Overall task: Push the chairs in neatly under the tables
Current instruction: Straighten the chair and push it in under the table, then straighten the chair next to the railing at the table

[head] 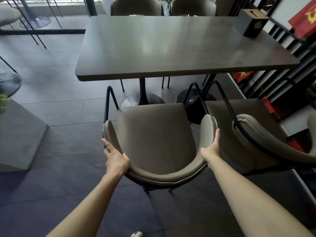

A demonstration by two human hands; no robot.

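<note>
Near chair (153, 134), short of table (179, 48): backrest gripped by left hand (116, 159) and right hand (211, 149); second chair (253, 137) right.

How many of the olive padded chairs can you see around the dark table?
4: one olive padded chair gripped by both hands, one beside it on the right, two tucked in at the far side. Others may be out of view.

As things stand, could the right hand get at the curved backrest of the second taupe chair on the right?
Probably yes: the right hand rests on the held taupe padded chair, and the second taupe chair's curved backrest lies just beside it with nothing between.
</note>
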